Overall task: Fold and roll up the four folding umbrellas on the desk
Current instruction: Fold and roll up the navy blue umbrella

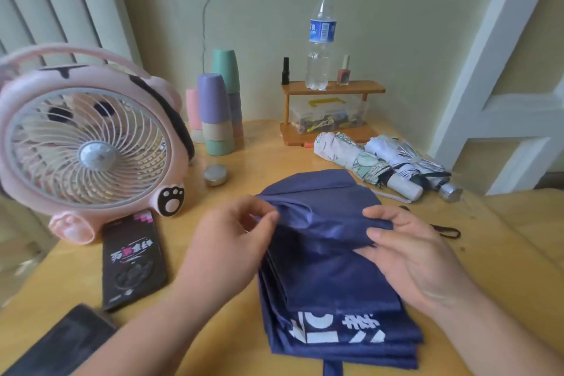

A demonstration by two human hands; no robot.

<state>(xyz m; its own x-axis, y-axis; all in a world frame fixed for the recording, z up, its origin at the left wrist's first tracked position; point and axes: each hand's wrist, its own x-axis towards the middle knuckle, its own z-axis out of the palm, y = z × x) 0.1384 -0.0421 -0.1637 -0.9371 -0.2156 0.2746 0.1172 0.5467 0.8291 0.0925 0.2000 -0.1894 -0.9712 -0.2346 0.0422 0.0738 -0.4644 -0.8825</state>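
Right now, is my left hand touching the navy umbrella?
Touching. The head view shows the left hand pinching a fold of the navy umbrella between thumb and fingers.

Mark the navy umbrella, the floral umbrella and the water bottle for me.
navy umbrella (332,278), head view, flat canopy panel.
floral umbrella (352,157), head view, rolled canopy.
water bottle (322,30), head view, blue label.

My left hand (232,232) & right hand (409,256) are bare, and so are my left forearm (146,323) & right forearm (506,330), right to the frame edge. Nails cut short & plain, clearest on the right index finger (384,235). Fingers fairly slim w/ light creases at the knuckles. Right hand: faint pale streaky patch on the heel, nr the wrist. Left forearm looks smooth; finer detail too blurred to tell.
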